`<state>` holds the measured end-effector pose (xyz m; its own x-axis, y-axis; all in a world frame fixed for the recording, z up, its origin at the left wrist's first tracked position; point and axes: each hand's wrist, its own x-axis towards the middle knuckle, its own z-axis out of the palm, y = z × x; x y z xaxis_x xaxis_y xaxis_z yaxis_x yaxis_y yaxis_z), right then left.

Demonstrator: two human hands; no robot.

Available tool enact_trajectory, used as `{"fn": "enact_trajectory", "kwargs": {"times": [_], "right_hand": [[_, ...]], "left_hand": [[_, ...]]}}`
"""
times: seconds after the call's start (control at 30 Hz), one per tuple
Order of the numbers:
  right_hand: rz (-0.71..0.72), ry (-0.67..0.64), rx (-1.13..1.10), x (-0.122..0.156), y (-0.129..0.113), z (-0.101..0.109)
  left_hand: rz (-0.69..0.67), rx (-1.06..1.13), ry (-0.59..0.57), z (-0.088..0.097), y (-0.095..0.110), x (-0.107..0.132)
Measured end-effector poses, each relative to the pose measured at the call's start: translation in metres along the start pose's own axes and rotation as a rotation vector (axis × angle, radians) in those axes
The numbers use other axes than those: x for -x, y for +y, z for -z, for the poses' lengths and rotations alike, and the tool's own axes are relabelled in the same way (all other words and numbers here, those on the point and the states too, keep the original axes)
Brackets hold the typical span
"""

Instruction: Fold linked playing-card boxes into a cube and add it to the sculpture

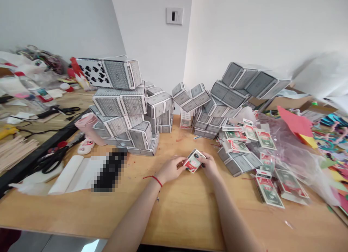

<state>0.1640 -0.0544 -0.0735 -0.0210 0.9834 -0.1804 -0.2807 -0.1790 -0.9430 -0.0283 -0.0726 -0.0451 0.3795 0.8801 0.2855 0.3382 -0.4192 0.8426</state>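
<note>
A red, white and green playing-card box [193, 161] is held between both hands just above the wooden table. My left hand [172, 168], with a red string at the wrist, grips its left side. On the right edge my right hand [208, 165] closes with its thumb over the box. Beyond my hands stand stacked blocks made of grey-backed playing cards: a tall left stack [119, 103] and a right stack [220, 103] that leans outward. One more joined pair of card blocks [239, 161] lies near my right hand.
Several similar card boxes [269, 192] lie on the right beside clear plastic wrapping [301, 150] and coloured paper [295, 123]. To the left are black scissors [56, 159], a white paper roll [67, 174], a blurred-out dark object [110, 170] and a bottle [40, 92]. A wall rises behind.
</note>
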Motion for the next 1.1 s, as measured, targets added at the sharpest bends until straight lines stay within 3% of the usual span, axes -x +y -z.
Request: {"fn": "enact_trajectory", "kwargs": {"times": [0.2, 0.43, 0.67, 0.9, 1.1], "right_hand": [[-0.037, 0.042, -0.073, -0.001, -0.003, -0.001], [-0.055, 0.104, -0.128, -0.004, 0.000, -0.003], [-0.052, 0.120, -0.213, -0.006, 0.000, -0.001], [-0.172, -0.141, -0.429, -0.002, -0.006, -0.001], [-0.264, -0.340, -0.403, 0.009, 0.000, -0.019]], "left_hand": [[0.036, -0.048, 0.041, -0.002, -0.004, -0.002], [-0.092, -0.242, 0.080, -0.001, -0.009, -0.002], [0.010, -0.423, 0.139, 0.002, -0.016, -0.002], [-0.008, -0.279, 0.153, -0.005, -0.024, -0.004], [0.004, -0.216, 0.253, -0.017, -0.023, -0.004]]}}
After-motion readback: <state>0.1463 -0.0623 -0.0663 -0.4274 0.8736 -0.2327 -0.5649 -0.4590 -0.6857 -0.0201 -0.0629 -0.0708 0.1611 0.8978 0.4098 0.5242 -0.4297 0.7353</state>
